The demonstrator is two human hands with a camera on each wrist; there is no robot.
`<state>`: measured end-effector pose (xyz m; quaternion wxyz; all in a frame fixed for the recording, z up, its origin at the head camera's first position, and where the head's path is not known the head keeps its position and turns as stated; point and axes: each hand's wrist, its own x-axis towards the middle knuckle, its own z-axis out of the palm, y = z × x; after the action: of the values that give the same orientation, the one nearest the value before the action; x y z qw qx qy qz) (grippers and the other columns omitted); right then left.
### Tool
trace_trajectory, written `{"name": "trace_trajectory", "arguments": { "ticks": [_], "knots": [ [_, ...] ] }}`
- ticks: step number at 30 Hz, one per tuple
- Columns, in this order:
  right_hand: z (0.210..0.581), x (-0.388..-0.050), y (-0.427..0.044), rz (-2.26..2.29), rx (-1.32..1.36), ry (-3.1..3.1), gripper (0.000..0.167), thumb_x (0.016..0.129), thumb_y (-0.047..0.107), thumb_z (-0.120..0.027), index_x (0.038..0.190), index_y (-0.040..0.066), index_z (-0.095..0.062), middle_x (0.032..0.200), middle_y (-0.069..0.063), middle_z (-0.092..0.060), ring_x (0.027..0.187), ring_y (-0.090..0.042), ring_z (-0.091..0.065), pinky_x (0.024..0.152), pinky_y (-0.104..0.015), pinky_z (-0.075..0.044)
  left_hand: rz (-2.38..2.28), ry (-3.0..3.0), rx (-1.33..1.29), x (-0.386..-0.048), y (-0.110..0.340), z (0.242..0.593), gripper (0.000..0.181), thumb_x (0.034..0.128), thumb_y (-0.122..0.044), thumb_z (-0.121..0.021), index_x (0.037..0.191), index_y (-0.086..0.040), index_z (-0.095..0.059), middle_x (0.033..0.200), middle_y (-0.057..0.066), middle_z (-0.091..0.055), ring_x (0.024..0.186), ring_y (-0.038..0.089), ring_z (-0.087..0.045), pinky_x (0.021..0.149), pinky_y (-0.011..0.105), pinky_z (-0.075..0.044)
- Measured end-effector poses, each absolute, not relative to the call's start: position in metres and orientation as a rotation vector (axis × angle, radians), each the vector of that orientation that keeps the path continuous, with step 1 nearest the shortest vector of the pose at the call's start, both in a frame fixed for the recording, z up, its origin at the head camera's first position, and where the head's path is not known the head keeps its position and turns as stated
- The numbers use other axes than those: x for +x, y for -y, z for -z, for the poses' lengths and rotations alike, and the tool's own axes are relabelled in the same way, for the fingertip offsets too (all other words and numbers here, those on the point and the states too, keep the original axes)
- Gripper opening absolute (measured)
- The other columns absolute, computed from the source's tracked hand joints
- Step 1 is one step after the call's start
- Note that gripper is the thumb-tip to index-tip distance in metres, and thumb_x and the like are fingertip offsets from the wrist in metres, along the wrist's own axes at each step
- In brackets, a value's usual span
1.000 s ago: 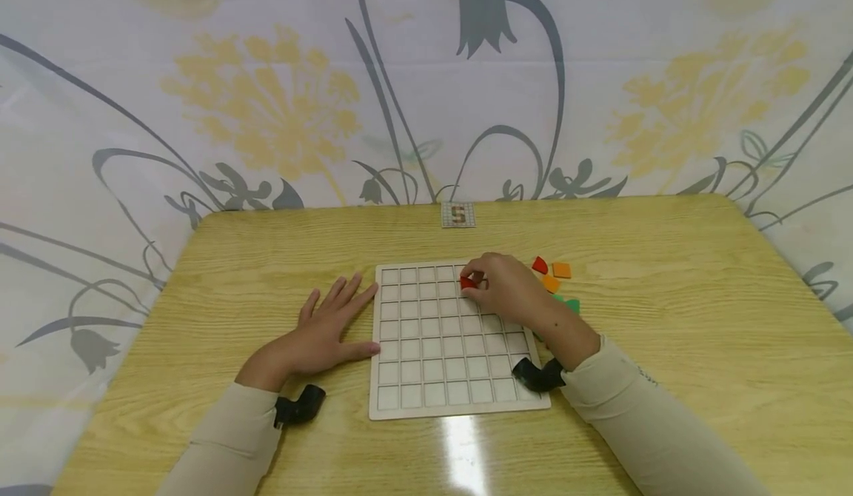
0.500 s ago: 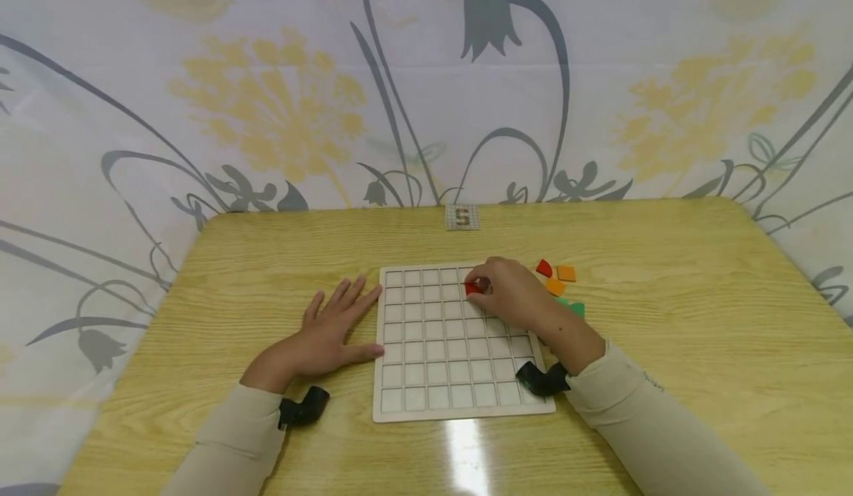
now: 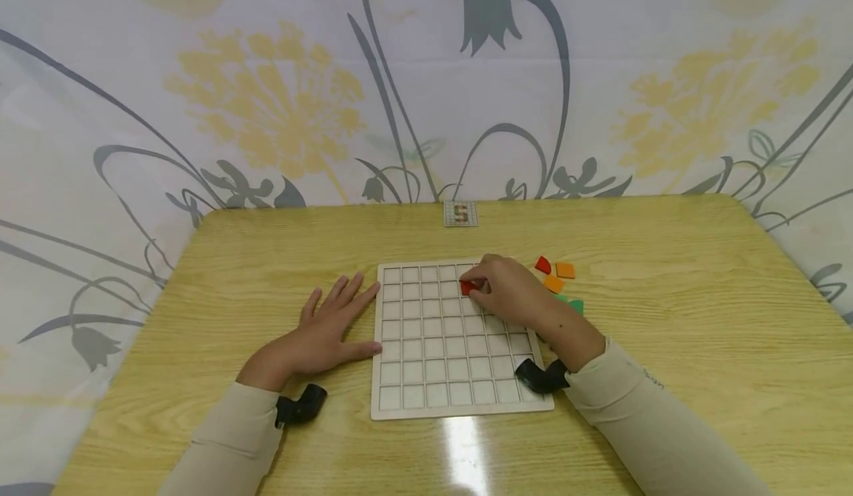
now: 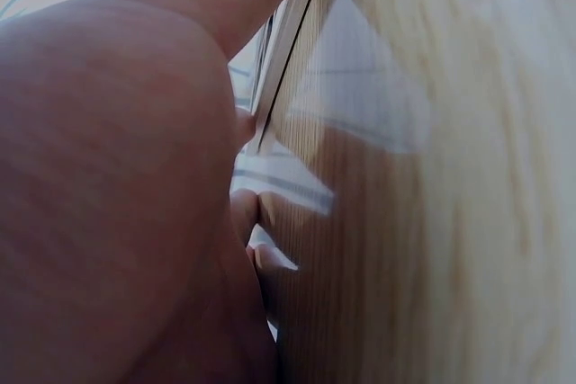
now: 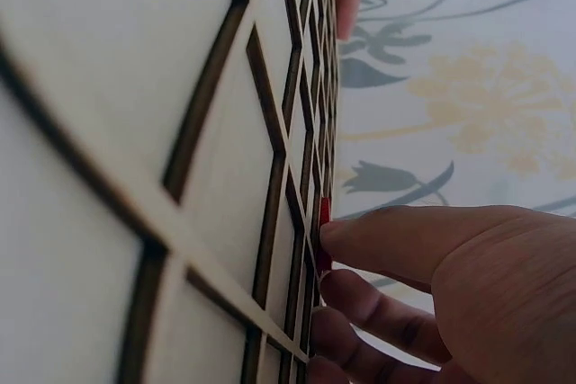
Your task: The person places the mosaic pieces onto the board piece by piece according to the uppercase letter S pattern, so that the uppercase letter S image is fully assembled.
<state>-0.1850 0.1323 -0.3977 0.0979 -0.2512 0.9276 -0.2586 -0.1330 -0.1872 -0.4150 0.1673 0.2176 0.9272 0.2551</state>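
A pale wooden grid board (image 3: 433, 348) lies on the table. My right hand (image 3: 513, 289) is over its upper right part, thumb and fingertips on a small red piece (image 3: 467, 288) at a cell in the second row. In the right wrist view the thumb of my right hand (image 5: 387, 285) presses the red piece (image 5: 325, 213) at the board's surface, the other fingers curled beside it. My left hand (image 3: 320, 337) lies with spread fingers, its thumb and index fingertips touching the board's left edge. The left wrist view shows the palm of my left hand (image 4: 117, 177) close up.
Right of the board lie another red piece (image 3: 543, 265), orange pieces (image 3: 565, 270) and green pieces (image 3: 576, 306), partly behind the right forearm. A small card with an S pattern (image 3: 460, 214) is at the table's back edge, before a flowered cloth.
The red piece has come down from a tilted pose between the right fingertips to lie flatter at a cell. The left hand keeps its place at the board's edge.
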Motion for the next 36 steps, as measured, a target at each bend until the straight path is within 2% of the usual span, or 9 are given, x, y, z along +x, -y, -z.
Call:
{"name": "trace_trajectory", "arguments": {
  "ticks": [14, 20, 31, 36],
  "knots": [
    [0.395, -0.182, -0.134, 0.729, -0.731, -2.771, 0.033, 0.095, 0.013, -0.068, 0.127, 0.006, -0.070, 0.093, -0.006, -0.061, 0.069, -0.014, -0.051, 0.061, -0.025, -0.042, -0.714, -2.625, 0.620, -0.133, 0.185, 0.410, 0.091, 0.0937, -0.054, -0.063, 0.163, -0.023, -0.012, 0.170, 0.008, 0.004, 0.156, 0.034, 0.009, 0.119, 0.062, 0.014],
    [0.391, -0.180, -0.132, 0.700, -0.743, -2.774, 0.033, 0.095, 0.014, -0.068, 0.127, 0.007, -0.070, 0.096, -0.007, -0.062, 0.070, -0.015, -0.051, 0.062, -0.025, -0.042, -0.707, -2.631, 0.610, -0.132, 0.186, 0.410, 0.092, 0.0934, -0.055, -0.063, 0.163, -0.024, -0.012, 0.170, 0.008, 0.004, 0.156, 0.033, 0.009, 0.119, 0.062, 0.014],
    [0.391, -0.179, -0.133, 0.719, -0.776, -2.775, 0.032, 0.094, 0.013, -0.068, 0.125, 0.005, -0.071, 0.096, -0.007, -0.065, 0.072, -0.013, -0.056, 0.063, -0.025, -0.046, -0.701, -2.629, 0.615, -0.131, 0.187, 0.412, 0.091, 0.0935, -0.056, -0.062, 0.163, -0.024, -0.012, 0.170, 0.009, 0.004, 0.156, 0.034, 0.010, 0.118, 0.063, 0.014],
    [0.386, -0.176, -0.145, 0.718, -0.766, -2.864, 0.031, 0.095, 0.016, -0.068, 0.125, 0.007, -0.071, 0.102, -0.006, -0.066, 0.084, -0.016, -0.062, 0.071, -0.029, -0.053, -0.697, -2.632, 0.616, -0.132, 0.188, 0.414, 0.091, 0.0936, -0.057, -0.061, 0.163, -0.025, -0.012, 0.170, 0.009, 0.004, 0.156, 0.034, 0.010, 0.118, 0.063, 0.014]
  ]
}}
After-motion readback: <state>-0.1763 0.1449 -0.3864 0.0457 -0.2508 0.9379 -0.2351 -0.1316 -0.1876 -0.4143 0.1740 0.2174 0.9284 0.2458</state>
